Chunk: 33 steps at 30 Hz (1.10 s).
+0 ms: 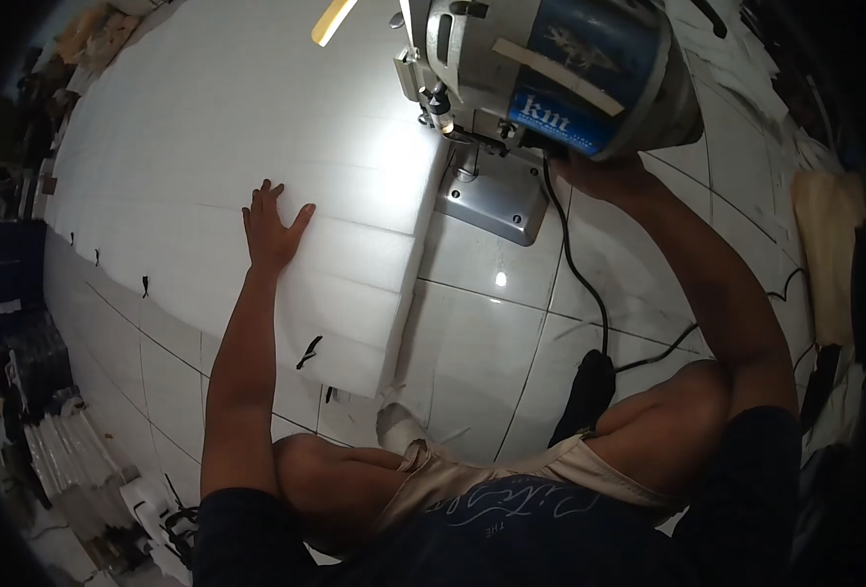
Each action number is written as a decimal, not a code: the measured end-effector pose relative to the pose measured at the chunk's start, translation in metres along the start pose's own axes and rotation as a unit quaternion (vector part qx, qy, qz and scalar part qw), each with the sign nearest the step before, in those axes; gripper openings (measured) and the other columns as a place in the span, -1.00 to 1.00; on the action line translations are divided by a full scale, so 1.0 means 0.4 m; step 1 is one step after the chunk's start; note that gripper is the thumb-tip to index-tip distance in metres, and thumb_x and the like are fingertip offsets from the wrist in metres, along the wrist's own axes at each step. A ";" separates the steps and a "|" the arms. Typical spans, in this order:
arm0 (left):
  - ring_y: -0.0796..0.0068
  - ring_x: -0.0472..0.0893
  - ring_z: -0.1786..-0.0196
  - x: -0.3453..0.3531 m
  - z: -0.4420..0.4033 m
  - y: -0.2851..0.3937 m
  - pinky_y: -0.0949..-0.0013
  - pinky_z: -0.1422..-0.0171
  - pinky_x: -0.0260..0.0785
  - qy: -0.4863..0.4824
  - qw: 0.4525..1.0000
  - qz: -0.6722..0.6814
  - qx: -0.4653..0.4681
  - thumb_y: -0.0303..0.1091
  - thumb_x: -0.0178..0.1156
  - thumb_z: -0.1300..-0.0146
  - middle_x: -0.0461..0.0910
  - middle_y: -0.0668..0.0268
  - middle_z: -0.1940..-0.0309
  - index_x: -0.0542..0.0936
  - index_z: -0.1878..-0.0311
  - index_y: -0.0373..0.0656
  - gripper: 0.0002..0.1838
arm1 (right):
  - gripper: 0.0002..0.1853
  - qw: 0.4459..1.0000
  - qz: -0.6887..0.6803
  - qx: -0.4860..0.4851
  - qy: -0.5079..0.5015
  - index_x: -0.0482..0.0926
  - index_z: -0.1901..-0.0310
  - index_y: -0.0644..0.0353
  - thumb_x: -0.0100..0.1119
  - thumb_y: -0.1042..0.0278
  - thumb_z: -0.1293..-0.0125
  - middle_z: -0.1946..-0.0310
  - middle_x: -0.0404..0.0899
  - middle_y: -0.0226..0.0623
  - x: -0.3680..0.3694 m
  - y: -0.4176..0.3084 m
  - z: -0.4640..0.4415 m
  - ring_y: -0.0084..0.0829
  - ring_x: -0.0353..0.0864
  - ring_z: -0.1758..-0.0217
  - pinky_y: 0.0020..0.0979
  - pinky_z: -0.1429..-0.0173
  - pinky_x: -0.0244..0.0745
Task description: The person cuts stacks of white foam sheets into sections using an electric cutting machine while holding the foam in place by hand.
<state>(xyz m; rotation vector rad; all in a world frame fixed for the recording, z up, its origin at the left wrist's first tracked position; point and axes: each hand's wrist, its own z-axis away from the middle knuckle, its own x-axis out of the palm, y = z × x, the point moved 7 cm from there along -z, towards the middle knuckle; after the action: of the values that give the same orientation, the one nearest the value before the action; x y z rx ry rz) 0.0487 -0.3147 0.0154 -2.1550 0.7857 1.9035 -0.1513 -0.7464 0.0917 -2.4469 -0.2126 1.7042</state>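
Steadying the white stack (208, 147) with light, even pressure should serve you best, with the base plate (492, 215) of the machine (550, 73) level on the tiled floor (482, 362). The stack lies to the machine's left. Your left hand (274, 235) rests palm-down, fingers spread; your right hand (594, 174) meets the machine's underside, its fingers too hidden to tell.

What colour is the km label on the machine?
Blue, with white lettering; the km label shows best in the head view.
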 end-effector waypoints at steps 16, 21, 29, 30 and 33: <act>-0.13 0.03 -0.59 -0.120 -0.077 0.170 -0.19 -0.63 -0.22 -0.053 0.992 -0.111 -0.001 0.25 0.19 -0.29 0.11 -0.06 -0.54 0.29 -0.48 -0.06 -0.17 | -0.42 0.988 -0.074 -0.056 -0.128 0.43 -0.30 0.04 0.23 -0.06 -0.34 -0.22 0.50 -0.16 0.039 0.037 -0.030 -0.19 0.44 -0.35 -0.15 -0.39 0.38; -0.13 -0.03 -0.61 -0.049 -0.104 0.272 -0.15 -0.64 -0.25 -0.089 0.994 -0.064 0.010 0.32 0.17 -0.26 0.05 -0.09 -0.55 0.18 -0.55 -0.03 -0.07 | -0.48 0.983 -0.110 0.008 -0.145 0.47 -0.26 0.03 0.21 -0.03 -0.37 -0.21 0.51 -0.16 0.031 0.051 -0.028 -0.18 0.45 -0.33 -0.14 -0.36 0.40; -0.08 -0.14 -0.64 0.118 -0.139 0.326 -0.11 -0.67 -0.33 -0.131 0.983 -0.099 0.089 0.48 0.02 -0.23 -0.08 -0.11 -0.58 0.04 -0.59 -0.09 0.07 | -0.55 0.993 -0.011 -0.116 0.007 0.56 -0.18 0.02 0.25 -0.02 -0.37 -0.13 0.60 -0.26 0.005 0.033 -0.002 -0.29 0.58 -0.21 -0.23 -0.28 0.52; -0.07 -0.15 -0.64 0.133 -0.133 0.320 -0.10 -0.67 -0.34 -0.120 0.986 -0.076 0.091 0.47 0.02 -0.24 -0.10 -0.12 -0.58 0.01 -0.59 -0.11 0.07 | -0.59 0.975 0.028 -0.206 0.083 0.59 -0.15 0.01 0.27 0.01 -0.37 -0.10 0.63 -0.31 0.000 0.024 0.013 -0.34 0.64 -0.14 -0.27 -0.23 0.56; -0.07 -0.17 -0.64 0.143 -0.127 0.318 -0.10 -0.67 -0.36 -0.119 0.986 -0.068 0.092 0.48 -0.01 -0.25 -0.12 -0.14 -0.58 -0.01 -0.60 -0.13 0.08 | -0.65 0.986 -0.112 -0.108 0.057 0.65 -0.08 0.02 0.29 0.05 -0.36 -0.05 0.66 -0.37 0.007 0.056 0.006 -0.42 0.70 0.01 -0.34 -0.13 0.61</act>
<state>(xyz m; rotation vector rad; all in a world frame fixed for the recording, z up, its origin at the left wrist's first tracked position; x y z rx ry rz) 0.0349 -0.4615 -0.0027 -1.7844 0.7177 1.8913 -0.1518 -0.7676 0.0839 -2.5434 -0.6647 1.5112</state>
